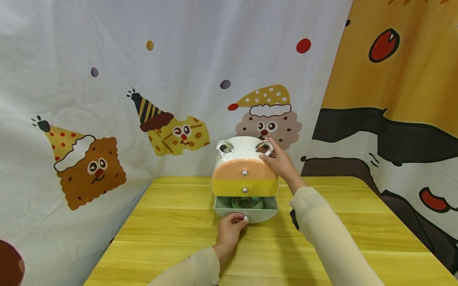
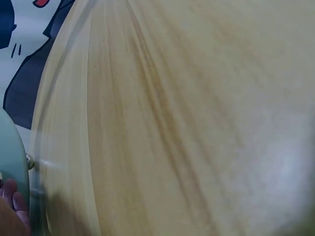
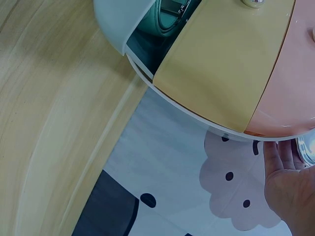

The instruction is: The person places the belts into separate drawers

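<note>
A small desktop drawer box (image 1: 245, 147) with a white shell and two silver-rimmed frog-like eyes stands on the table. Its lowest, pale green drawer (image 1: 262, 214) is pulled out, and a coiled green belt (image 1: 262, 203) lies inside. My left hand (image 1: 229, 233) pinches that drawer's round knob (image 1: 246, 217) from the left, fingers against the drawer front. At the top right of the box, my right hand (image 1: 280, 161) grips the shell beside the right eye (image 1: 264, 147), thumb in front. The yellow drawer (image 3: 221, 64) and orange drawer (image 1: 229, 169) above are closed.
The wood-grain table (image 1: 171, 230) extends around the box. Behind it hangs a white curtain (image 1: 193, 51) with printed cartoon biscuits and cheese. A small dark object (image 1: 294, 219) shows beside the right sleeve (image 1: 322, 222).
</note>
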The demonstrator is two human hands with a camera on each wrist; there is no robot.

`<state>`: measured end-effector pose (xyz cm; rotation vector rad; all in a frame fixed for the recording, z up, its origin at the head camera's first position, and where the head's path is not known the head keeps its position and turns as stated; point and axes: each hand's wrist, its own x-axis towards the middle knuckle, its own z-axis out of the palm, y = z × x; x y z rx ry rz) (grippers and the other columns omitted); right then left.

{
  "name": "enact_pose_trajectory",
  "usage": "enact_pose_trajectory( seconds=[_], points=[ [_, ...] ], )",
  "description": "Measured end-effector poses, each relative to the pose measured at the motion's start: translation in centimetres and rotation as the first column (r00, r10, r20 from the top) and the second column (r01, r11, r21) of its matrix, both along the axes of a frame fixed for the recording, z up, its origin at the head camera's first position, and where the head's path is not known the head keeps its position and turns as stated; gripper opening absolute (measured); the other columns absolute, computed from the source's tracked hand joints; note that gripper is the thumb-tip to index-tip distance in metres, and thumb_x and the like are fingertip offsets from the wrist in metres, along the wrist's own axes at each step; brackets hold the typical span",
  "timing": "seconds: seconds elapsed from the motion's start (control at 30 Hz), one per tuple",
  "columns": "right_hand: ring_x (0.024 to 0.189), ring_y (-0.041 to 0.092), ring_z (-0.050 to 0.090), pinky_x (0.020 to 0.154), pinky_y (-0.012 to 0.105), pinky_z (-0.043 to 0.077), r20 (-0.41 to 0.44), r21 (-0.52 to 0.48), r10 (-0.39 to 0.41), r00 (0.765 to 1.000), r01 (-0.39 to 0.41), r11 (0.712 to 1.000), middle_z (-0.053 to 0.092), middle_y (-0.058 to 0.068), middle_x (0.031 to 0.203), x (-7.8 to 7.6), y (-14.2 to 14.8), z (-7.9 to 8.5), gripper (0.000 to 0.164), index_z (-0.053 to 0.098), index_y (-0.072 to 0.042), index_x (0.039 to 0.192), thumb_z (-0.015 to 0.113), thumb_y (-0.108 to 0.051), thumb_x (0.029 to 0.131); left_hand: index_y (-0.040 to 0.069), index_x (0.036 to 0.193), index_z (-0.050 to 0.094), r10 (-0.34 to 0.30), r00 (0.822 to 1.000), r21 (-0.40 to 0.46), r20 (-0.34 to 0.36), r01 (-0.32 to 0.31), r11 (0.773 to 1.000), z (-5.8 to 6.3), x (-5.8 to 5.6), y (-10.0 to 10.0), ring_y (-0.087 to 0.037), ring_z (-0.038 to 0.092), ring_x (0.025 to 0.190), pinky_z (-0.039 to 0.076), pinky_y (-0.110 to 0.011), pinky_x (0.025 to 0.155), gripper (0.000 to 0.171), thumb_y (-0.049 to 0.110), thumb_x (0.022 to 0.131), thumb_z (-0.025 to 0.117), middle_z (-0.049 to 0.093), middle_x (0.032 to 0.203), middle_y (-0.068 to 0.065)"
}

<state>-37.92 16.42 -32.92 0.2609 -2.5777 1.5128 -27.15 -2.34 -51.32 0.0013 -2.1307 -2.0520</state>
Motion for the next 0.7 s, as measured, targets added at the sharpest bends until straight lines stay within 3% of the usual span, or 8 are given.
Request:
enact_pose_trajectory(
  seconds=[0.7],
  points=[
    [0.126,0.035,0.052,0.096,0.049,0.048,0.003,-0.008,-0.004,1.0,0.004,1.0,0.046,0.021,0.145,-0.02,0.04,-0.11,0.071,0.024,-0.04,0.156,0.063,-0.025,0.099,-0.004,0.091,0.073,0.007,1.0,0.023,0.022,-0.008,1.0,0.0,-0.82,0.19,-0.012,0.062,0.075,0.053,-0.022,0.066,0.013,-0.001,0.08,0.079,0.071,0.085,-0.009]
  ],
)
